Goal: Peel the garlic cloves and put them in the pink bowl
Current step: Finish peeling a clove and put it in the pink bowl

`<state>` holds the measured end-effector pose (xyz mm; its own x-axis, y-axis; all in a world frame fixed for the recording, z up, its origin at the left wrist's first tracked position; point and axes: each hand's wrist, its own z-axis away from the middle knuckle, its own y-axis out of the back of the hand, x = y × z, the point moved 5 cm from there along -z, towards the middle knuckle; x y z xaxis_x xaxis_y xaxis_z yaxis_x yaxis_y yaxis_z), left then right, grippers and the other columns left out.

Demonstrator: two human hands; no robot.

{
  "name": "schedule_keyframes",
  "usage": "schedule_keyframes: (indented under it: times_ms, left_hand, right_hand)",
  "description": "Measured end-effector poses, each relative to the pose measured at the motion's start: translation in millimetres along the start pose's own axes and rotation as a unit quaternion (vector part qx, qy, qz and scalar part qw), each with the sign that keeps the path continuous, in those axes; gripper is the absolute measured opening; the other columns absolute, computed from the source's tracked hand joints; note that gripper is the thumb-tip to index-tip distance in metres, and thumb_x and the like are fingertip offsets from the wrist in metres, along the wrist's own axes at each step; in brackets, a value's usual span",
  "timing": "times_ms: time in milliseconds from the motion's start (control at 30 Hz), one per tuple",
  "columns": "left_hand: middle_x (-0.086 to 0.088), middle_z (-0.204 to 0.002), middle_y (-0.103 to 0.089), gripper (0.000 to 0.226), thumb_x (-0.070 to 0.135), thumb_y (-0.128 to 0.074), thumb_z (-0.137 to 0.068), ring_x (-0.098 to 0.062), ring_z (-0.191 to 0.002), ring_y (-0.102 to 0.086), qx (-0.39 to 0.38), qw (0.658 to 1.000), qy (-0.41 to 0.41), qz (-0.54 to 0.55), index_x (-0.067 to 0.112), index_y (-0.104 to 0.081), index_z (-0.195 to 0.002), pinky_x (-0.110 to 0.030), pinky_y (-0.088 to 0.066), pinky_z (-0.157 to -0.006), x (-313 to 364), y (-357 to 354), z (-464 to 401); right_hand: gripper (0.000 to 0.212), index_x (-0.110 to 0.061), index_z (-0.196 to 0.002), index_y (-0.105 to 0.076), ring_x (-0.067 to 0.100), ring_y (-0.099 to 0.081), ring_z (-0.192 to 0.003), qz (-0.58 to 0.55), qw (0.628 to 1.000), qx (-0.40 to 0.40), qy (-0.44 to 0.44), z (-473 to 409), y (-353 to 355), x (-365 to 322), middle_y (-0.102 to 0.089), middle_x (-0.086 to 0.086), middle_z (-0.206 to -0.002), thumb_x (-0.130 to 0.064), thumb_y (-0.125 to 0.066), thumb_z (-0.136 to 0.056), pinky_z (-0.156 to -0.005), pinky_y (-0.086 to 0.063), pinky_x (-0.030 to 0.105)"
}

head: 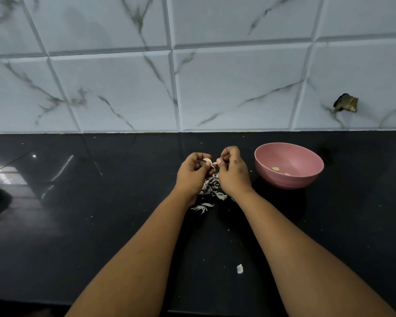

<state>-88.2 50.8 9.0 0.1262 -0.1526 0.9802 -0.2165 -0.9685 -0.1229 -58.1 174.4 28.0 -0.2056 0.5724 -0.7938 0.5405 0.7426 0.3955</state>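
My left hand point(193, 173) grips a pale garlic clove point(207, 160) between thumb and curled fingers, above the black counter. Close beside it, my right hand point(232, 171) pinches a bit of the clove's skin point(215, 164) at the thumb tip. Both hands hover over a heap of white garlic peels point(212, 187). To the right stands the pink bowl point(306, 179), with two peeled cloves point(275, 169) lying inside it.
The black glossy counter point(101, 225) runs to a marble-tiled wall point(192, 76) behind. A stray piece of peel point(239, 268) lies between my forearms. A dark broken spot point(345, 102) marks the wall at the right.
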Motion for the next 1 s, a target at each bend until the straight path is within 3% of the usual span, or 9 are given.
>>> schedule_keyframes:
  times_ms: [133,333,500,567,633,700,767,867,1000]
  left_hand:
    - [-0.009,-0.085,-0.068,0.011,0.002,-0.057,-0.097,-0.012,-0.074,-0.066,0.039,0.999,-0.018,-0.003,0.007,-0.062,-0.104,-0.024,-0.056,-0.074,2.5,5.9,-1.3]
    - [-0.005,-0.083,-0.068,0.019,0.002,-0.052,-0.098,-0.01,-0.074,-0.063,0.063,0.998,-0.018,-0.005,0.016,-0.064,-0.1,-0.034,-0.054,-0.088,2.8,14.1,-4.8]
    - [-0.006,-0.085,-0.066,0.024,0.004,-0.051,-0.1,-0.003,-0.069,-0.06,0.033,0.999,-0.021,-0.03,0.016,-0.065,-0.114,-0.017,-0.051,-0.069,4.9,7.5,-0.9]
    - [-0.004,-0.084,-0.065,0.026,0.004,-0.052,-0.099,-0.003,-0.07,-0.061,0.038,0.998,-0.023,-0.038,0.017,-0.063,-0.119,-0.016,-0.052,-0.07,4.9,8.1,-1.1]
    - [-0.003,-0.085,-0.066,0.028,0.002,-0.052,-0.099,-0.004,-0.073,-0.061,0.042,0.998,-0.024,-0.045,0.016,-0.062,-0.122,-0.017,-0.053,-0.074,4.8,8.9,-1.5]
    - [-0.005,-0.088,-0.064,0.03,0.0,-0.05,-0.099,-0.004,-0.077,-0.062,0.039,0.997,-0.025,-0.053,0.013,-0.061,-0.123,-0.018,-0.054,-0.079,4.2,8.5,-1.8]
    - [-0.003,-0.087,-0.06,0.032,-0.003,-0.05,-0.098,-0.007,-0.085,-0.065,0.035,0.997,-0.03,-0.07,0.011,-0.06,-0.124,-0.024,-0.054,-0.087,3.4,8.1,-2.7]
    - [0.001,-0.085,-0.057,0.034,-0.002,-0.053,-0.097,-0.01,-0.086,-0.064,0.027,0.992,-0.044,-0.113,0.013,-0.06,-0.126,-0.025,-0.054,-0.086,3.4,7.0,-2.9]
    - [-0.004,-0.101,-0.065,0.037,0.005,-0.058,-0.096,-0.013,-0.091,-0.066,0.023,0.973,-0.071,-0.219,0.014,-0.059,-0.131,-0.019,-0.055,-0.08,4.4,5.9,-2.2]
  right_hand:
    - [0.013,-0.008,-0.109,-0.053,0.013,-0.05,-0.082,-0.001,1.0,0.008,-0.011,-0.9,-0.1,3.0,-0.054,0.0,-0.095,-0.007,-0.048,-0.097,-0.061,-0.03,0.016]
    - [0.022,-0.008,-0.102,-0.065,0.013,-0.053,-0.089,0.011,1.0,0.005,-0.02,-2.4,1.5,7.5,-0.061,0.0,-0.097,-0.012,-0.043,-0.1,-0.072,-0.033,0.02]
    - [0.007,-0.014,-0.092,-0.075,0.005,-0.056,-0.069,0.039,0.999,-0.011,0.008,-0.4,1.5,6.8,-0.062,-0.003,-0.087,-0.017,-0.07,-0.087,-0.061,-0.041,0.008]
    - [0.017,-0.014,-0.096,-0.076,0.003,-0.059,-0.069,0.03,0.999,-0.003,0.017,0.2,1.0,7.2,-0.06,-0.002,-0.093,-0.004,-0.07,-0.084,-0.066,-0.047,0.008]
    - [0.027,-0.012,-0.104,-0.074,0.003,-0.059,-0.073,0.032,0.999,0.005,0.011,-0.8,2.2,8.4,-0.066,0.002,-0.099,0.003,-0.063,-0.085,-0.067,-0.042,-0.001]
    - [0.022,-0.011,-0.106,-0.074,0.006,-0.061,-0.076,0.034,0.999,0.016,0.005,-1.3,4.8,7.2,-0.073,0.004,-0.096,-0.006,-0.064,-0.088,-0.068,-0.041,0.0]
    - [0.015,-0.013,-0.1,-0.076,0.008,-0.065,-0.074,0.032,0.999,0.023,0.003,-0.8,6.9,5.8,-0.075,0.001,-0.088,-0.017,-0.068,-0.088,-0.07,-0.049,0.012]
    - [0.007,-0.016,-0.089,-0.076,0.003,-0.062,-0.066,0.007,0.999,0.033,0.009,-0.9,9.4,4.0,-0.071,-0.005,-0.077,-0.021,-0.074,-0.083,-0.061,-0.045,0.006]
    - [0.02,-0.017,-0.103,-0.072,0.003,-0.061,-0.077,-0.029,0.999,0.004,0.026,-2.1,1.5,5.8,-0.066,-0.002,-0.095,-0.015,-0.074,-0.083,-0.07,-0.045,0.005]
